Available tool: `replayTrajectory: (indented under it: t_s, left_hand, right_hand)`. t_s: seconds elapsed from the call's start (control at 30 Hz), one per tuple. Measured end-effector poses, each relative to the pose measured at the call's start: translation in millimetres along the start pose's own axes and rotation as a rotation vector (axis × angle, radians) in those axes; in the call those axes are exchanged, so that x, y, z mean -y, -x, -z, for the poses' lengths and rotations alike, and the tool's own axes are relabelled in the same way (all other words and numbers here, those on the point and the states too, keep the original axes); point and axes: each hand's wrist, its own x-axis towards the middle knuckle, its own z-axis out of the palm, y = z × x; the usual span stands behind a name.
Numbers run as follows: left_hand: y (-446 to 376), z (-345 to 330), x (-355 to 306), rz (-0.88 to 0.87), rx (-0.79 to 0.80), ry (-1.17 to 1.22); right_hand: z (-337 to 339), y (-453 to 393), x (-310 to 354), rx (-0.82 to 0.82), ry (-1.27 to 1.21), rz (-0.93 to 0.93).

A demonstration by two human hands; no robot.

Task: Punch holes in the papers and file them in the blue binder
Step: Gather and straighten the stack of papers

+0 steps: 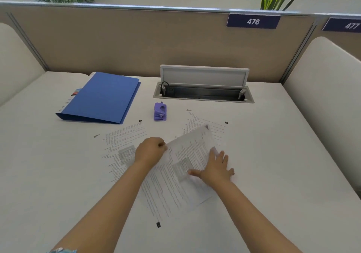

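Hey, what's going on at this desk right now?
A person is gathering printed papers spread on a white desk. The left hand pinches the corner of one lifted sheet, while the right hand lies flat on it. The purple hole punch and closed blue binder sit untouched beyond.

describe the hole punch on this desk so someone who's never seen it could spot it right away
Find the open cable tray sunk into the white desk below the partition. Just in front of its left end stands the hole punch, right of the closed blue binder. It is small and purple, the only such thing among the white printed papers.
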Motion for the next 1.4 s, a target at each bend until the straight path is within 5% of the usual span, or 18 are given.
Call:
replayTrajectory:
  t_s: [0.17, 0.3, 0.4, 0.53, 0.63, 0.73, 0.83, 0.93, 1.07, 1.4]
  left_hand:
    - [21.1, 30.3, 16.3, 0.157, -0.237, 0.516]
    - [40.5, 32.4, 31.3, 0.332, -0.323, 0.83]
    - [45.2, 28.9, 43.2, 0.427, -0.317, 0.939]
    - [45.7, 29.9, 63.9, 0.469, -0.211, 0.978]
    - [39.1, 36.0, 86.1, 0.501, -0.17, 0.846]
    - [31.1, 38.3, 110.7, 0.492, -0.143, 0.361]
    - [25.7, 36.3, 124.3, 0.59, 0.057, -0.017]
    - [22.6, 30.1, 132.1, 0.674, 0.237, -0.126]
    - [16.4, 30.2, 145.0, 0.572, 0.312, -0.259]
    - [-0.9, 41.1, 149.5, 0.291, 0.298, -0.272]
  right_hand:
    - [19.7, -2.9, 7.4, -0.245, -0.455, 0.023]
    - [17.5, -0.5, 22.4, -0.041, -0.96, -0.012]
    - [15.1, 8.2, 33.4, 0.139, -1.01, -0.038]
    - [4.8, 15.8, 45.4, 0.044, -1.033, 0.052]
    - [0.9, 17.7, 53.7, -0.127, -0.864, 0.104]
    - [3.1, 18.9, 55.7, -0.21, -0.801, 0.113]
    - [7.3, 20.6, 56.9, -0.263, -0.828, 0.119]
    - [10.5, 23.4, 57.4, -0.313, -0.858, 0.113]
    - [12.2, 26.2, 55.6, -0.352, -0.903, 0.083]
    - [-6.6, 33.5, 63.3, -0.272, -0.933, 0.056]
